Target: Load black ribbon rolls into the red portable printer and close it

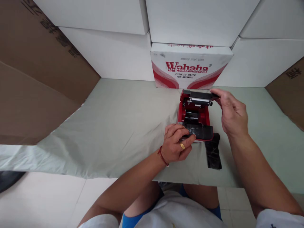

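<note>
A small red and black label printer point(207, 115) sits on the cloth with its lid point(199, 96) tilted up. Inside show a white-and-black roller and a dark shiny roll point(191, 115). My right hand point(234, 110) grips the raised lid by its right edge, thumb and fingers closed on it. Wearing a gold ring, my left hand point(177, 142) is curled over the printer's front left corner, its fingertips on the black front panel point(201, 131). A strip of black film point(213, 153) lies on the cloth at the printer's front right.
A pale green cloth point(114, 117) covers the table, whose front edge is close to my lap. Behind the printer stands a white and red Wahaha water carton point(190, 68). White boxes point(114, 50) line the back, and brown cardboard boxes point(42, 85) flank both sides.
</note>
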`<state>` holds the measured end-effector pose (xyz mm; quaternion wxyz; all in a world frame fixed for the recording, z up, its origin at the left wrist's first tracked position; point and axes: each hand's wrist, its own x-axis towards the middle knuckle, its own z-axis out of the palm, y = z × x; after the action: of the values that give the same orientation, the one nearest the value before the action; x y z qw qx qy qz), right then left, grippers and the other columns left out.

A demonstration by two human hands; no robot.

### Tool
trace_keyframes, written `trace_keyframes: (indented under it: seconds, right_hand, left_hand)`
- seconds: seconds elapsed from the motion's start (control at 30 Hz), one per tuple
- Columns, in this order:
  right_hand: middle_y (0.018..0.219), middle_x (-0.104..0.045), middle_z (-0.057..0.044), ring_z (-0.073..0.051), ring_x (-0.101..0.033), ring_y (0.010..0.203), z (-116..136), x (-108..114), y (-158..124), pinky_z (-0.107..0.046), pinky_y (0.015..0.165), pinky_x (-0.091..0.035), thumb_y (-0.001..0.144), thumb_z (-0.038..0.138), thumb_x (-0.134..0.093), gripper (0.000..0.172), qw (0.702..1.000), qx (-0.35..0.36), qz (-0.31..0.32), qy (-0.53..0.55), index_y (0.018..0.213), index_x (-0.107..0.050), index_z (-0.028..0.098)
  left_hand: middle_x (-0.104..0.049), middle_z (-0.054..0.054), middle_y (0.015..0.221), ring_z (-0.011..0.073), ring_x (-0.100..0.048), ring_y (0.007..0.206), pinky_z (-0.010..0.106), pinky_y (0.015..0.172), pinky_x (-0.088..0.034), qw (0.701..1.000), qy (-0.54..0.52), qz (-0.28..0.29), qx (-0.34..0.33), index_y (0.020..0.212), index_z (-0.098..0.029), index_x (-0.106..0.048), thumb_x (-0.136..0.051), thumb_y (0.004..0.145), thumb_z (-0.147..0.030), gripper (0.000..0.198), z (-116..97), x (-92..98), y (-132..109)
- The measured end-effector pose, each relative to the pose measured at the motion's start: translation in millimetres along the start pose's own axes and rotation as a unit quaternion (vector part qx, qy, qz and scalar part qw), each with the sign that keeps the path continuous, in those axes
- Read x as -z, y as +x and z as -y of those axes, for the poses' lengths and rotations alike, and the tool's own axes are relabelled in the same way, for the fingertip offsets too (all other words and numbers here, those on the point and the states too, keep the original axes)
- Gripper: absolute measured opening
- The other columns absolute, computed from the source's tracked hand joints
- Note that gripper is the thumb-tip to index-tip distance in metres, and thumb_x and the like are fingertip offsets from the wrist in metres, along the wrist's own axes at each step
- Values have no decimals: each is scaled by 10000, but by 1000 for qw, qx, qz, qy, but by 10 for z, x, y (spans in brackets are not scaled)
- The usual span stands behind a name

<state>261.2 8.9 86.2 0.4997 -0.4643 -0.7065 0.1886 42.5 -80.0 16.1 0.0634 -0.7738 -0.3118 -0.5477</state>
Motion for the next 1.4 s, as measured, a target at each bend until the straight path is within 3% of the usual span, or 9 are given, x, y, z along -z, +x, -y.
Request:
trace_keyframes:
  seconds: [0.27, 0.4, 0.57, 0.67, 0.83, 1.07, 1.17, 1.27, 1.4]
  right_hand:
    - [1291, -857, -40, -254, -770, 1317, 113, 172, -730, -596, 1288, -457, 1132, 272, -569, 302, 993, 74, 50, -77, 1253, -841, 319]
    - [1304, -852, -40, -258, -771, 1322, 16, 125, -850, -585, 1267, -495, 1105, 220, -592, 310, 991, 90, 42, -90, 1263, -842, 315]
    - [1255, -867, -43, -244, -789, 1286, 1, 62, -845, -541, 1225, -551, 1088, 171, -604, 314, 994, 89, 17, -59, 1231, -853, 296]
    - [1236, -872, -48, -245, -792, 1276, 8, 43, -850, -542, 1214, -557, 1082, 153, -604, 314, 995, 90, 8, -53, 1213, -855, 288]
    - [1230, -873, -58, -247, -795, 1262, -13, 17, -858, -527, 1191, -568, 1075, 139, -603, 308, 994, 99, 7, -55, 1205, -850, 271]
    - [1290, -850, -78, -297, -754, 1268, 20, -22, -937, -580, 1188, -513, 1092, 259, -566, 361, 987, 140, 14, -77, 1386, -773, 283]
    - [1332, -832, -83, -320, -700, 1290, 78, -49, -1008, -595, 1199, -479, 1085, 298, -561, 386, 974, 204, 48, -86, 1418, -754, 283]
    - [1234, -837, -71, -316, -658, 1236, 127, -68, -1059, -558, 1135, -508, 1079, 283, -561, 356, 969, 224, 30, -98, 1351, -790, 303]
    - [1098, -791, -64, -304, -632, 1129, 145, -55, -1102, -508, 991, -542, 1067, 316, -584, 363, 971, 208, -7, -118, 1350, -802, 377]
  left_hand:
    - [-705, 66, 1090, 260, -613, 1174, 434, 1049, -503, 1000, 5, 14, 15, 1230, -279, -736, -704, 885, -165, 365, -11, 6, -69]
    - [-758, 76, 1147, 280, -692, 1215, 470, 1059, -541, 998, -32, 8, 53, 1461, -313, -629, -634, 977, -284, 485, 47, 29, -65]
    - [-786, 114, 1417, 285, -655, 1467, 570, 1317, -315, 974, -131, 38, 182, 1687, -307, -409, -435, 1133, -460, 575, 250, 98, -6]
    - [-834, 80, 1335, 248, -702, 1412, 556, 1350, -260, 961, -167, 46, 215, 1640, -300, -485, -343, 1174, -443, 508, 344, 100, 25]
    - [-862, 49, 1203, 240, -761, 1224, 517, 1225, -428, 961, -170, 11, 216, 1443, -300, -667, -414, 1165, -451, 404, 377, 15, 35]
    - [-822, 28, 1230, 196, -762, 1219, 400, 1146, -516, 866, -370, -47, 333, 1379, -339, -656, -727, 1044, -347, 342, 424, -82, -46]
    - [-703, 41, 1515, 240, -622, 1488, 432, 1243, -474, 835, -406, -50, 367, 1467, -400, -587, -847, 944, -431, 584, 502, -94, -77]
    - [-389, 29, 1816, 294, -344, 1716, 504, 1350, -373, 818, -410, -9, 404, 1617, -483, -409, -916, 846, -554, 926, 585, -92, -99]
    - [-220, 37, 1889, 300, -180, 1779, 563, 1425, -246, 805, -426, 45, 411, 1705, -512, -206, -882, 836, -671, 1112, 647, -109, -128]
